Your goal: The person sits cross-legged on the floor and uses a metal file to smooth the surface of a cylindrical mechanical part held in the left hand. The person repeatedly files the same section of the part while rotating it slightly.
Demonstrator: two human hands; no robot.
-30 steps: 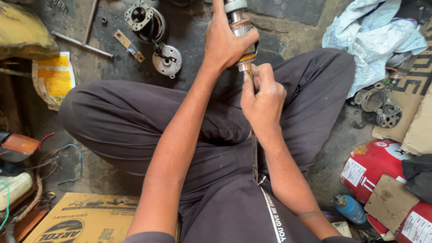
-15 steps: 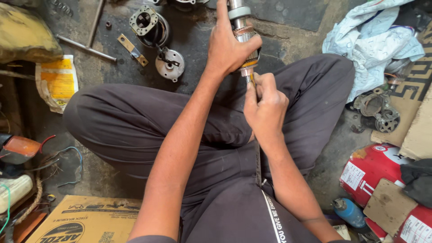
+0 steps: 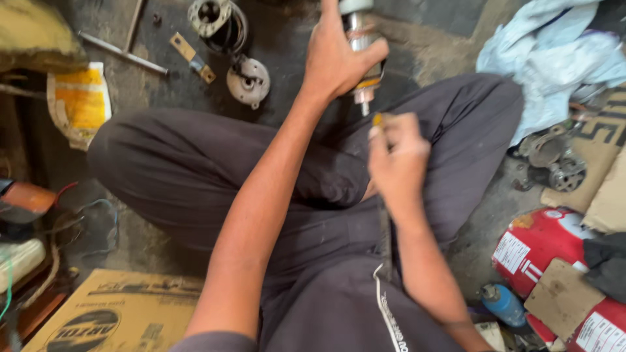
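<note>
**Motor rotor held upright over the lap, thin tool at its lower end**

The person sits cross-legged on a dark concrete floor. The left hand is wrapped around a cylindrical motor rotor, its fingers closed firmly on the metal body, which stands nearly upright above the knees. The rotor shows a silver body, a copper-coloured band and a short shaft stub pointing down. It looks like solid metal, so it is probably heavy for its size, stiff, and perhaps a little greasy; the middle of the body, where the hand already sits, seems the safest place to hold it, away from the copper part, which may be easy to damage.

The right hand is just below the shaft, with its fingers pinched narrow on a thin tool with a yellow tip. The picture is blurred here, so the kind of tool cannot be told.

The open room is small. The dark trousers surround both hands. On the floor lie a round motor end cover, a motor housing and a metal rod. To the right there are a light blue cloth, gear parts and a red cylinder. A cardboard box lies near the left knee.
</note>
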